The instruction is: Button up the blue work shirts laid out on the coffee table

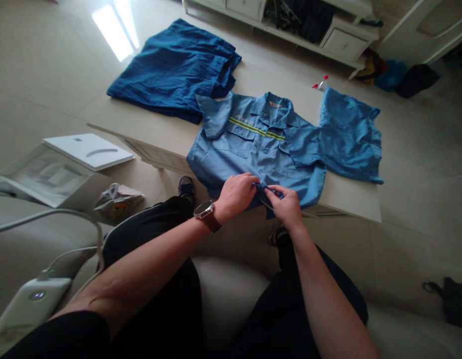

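My head-worn camera looks forward and down, from close above, past my bare fingers (250,180) onto the long, cream-coloured worktop (159,130).

Round watch (203,210), silver-coloured case, dark brown strap (213,221), just behind left hand (236,193). Black sleeve (72,336) well back from same hand, edge near elbow. Black trousers (163,294) below left hand and right hand (287,205). Dark shoe (186,190) left of left hand; light-edged second shoe (276,236) below right, partly hidden.
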`<action>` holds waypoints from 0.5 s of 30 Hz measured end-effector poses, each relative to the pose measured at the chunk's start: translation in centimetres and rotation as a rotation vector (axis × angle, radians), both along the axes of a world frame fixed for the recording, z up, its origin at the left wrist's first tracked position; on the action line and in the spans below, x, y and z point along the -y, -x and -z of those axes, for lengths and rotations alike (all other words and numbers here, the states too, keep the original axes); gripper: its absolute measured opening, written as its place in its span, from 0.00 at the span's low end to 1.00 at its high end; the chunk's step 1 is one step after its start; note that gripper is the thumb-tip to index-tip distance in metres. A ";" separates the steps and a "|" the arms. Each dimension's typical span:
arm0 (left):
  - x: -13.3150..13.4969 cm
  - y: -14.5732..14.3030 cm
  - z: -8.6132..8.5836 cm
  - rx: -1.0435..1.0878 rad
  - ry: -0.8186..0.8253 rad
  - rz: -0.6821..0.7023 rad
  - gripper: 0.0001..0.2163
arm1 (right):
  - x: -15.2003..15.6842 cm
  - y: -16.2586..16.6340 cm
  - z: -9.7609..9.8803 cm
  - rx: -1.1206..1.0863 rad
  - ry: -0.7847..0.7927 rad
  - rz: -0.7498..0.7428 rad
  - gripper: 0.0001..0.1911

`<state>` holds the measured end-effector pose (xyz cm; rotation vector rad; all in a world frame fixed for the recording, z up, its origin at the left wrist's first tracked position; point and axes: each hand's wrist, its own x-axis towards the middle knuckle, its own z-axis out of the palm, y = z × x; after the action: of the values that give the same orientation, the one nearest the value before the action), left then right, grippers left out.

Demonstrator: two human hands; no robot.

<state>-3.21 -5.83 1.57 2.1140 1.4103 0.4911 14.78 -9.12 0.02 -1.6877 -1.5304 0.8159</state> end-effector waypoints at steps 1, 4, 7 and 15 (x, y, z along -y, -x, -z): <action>0.0 0.0 -0.1 0.000 -0.001 0.003 0.14 | 0.0 0.0 0.0 0.019 -0.024 -0.010 0.12; 0.0 0.1 -0.2 0.025 0.009 0.016 0.14 | -0.1 0.1 0.1 0.069 -0.107 -0.039 0.09; 0.0 0.2 -0.3 0.050 0.038 0.040 0.14 | -0.1 0.3 0.3 0.063 -0.083 -0.060 0.09; -0.1 0.1 0.0 0.095 0.070 0.061 0.12 | -0.1 0.5 0.7 0.054 -0.047 -0.053 0.10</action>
<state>-3.32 -5.76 1.52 2.0439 1.2877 0.5035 14.27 -9.05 -0.65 -1.6542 -1.6246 0.7607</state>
